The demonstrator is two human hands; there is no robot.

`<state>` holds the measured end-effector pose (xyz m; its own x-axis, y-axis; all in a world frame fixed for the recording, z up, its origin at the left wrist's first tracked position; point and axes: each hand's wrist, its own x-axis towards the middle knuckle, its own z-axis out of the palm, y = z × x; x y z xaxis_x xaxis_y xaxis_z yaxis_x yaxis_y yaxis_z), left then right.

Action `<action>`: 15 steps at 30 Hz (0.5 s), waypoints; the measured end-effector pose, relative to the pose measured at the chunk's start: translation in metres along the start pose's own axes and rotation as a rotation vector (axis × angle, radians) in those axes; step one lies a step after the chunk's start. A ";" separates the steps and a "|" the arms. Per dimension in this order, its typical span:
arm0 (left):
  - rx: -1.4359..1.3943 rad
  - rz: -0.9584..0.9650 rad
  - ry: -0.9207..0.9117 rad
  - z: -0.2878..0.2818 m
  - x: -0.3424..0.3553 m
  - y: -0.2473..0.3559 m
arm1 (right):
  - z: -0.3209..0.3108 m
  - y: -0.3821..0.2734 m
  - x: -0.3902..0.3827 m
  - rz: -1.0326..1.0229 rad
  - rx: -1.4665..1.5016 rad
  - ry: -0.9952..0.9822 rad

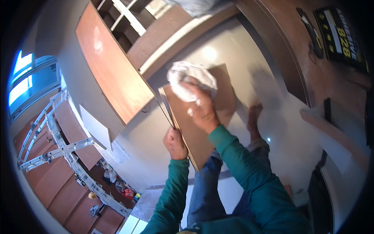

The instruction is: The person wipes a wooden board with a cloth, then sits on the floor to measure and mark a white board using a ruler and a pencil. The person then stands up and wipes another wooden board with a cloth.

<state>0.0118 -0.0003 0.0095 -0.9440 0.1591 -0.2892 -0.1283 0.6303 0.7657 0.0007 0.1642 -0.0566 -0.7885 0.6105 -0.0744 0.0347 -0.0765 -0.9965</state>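
Note:
A brown rectangular board point(202, 140) is held upright or tilted in front of my legs. My left hand point(175, 143) is closed on its left edge. My right hand point(203, 112) holds a crumpled white cloth point(187, 74) over the upper part of the board, fingers wrapped into it, slightly blurred. Whether the cloth touches the board is hard to tell. Just left of the board's top, a light wood panel point(109, 74) lies beside a shelving unit point(129, 17).
My bare right foot point(254, 115) is on the pale floor point(269, 163). At the right, a brown surface point(296, 23) bears a dark tool point(311, 33) and a black-and-yellow pack point(341, 39). Aluminium ladders point(66, 150), a white panel point(95, 126) and small items are at the left.

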 end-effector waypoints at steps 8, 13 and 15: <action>-0.435 -0.053 0.066 0.019 -0.005 -0.001 | -0.060 -0.050 -0.219 0.050 -0.069 -0.269; -0.325 -0.083 0.082 0.017 -0.014 0.006 | -0.129 0.022 -0.287 0.770 -0.223 0.145; -0.352 -0.069 0.036 0.022 -0.023 0.011 | -0.139 0.025 -0.277 0.654 -0.247 0.274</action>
<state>0.0384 0.0202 0.0118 -0.9386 0.0945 -0.3317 -0.2834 0.3369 0.8979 0.3049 0.1029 -0.0660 -0.3800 0.6779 -0.6293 0.6059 -0.3317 -0.7231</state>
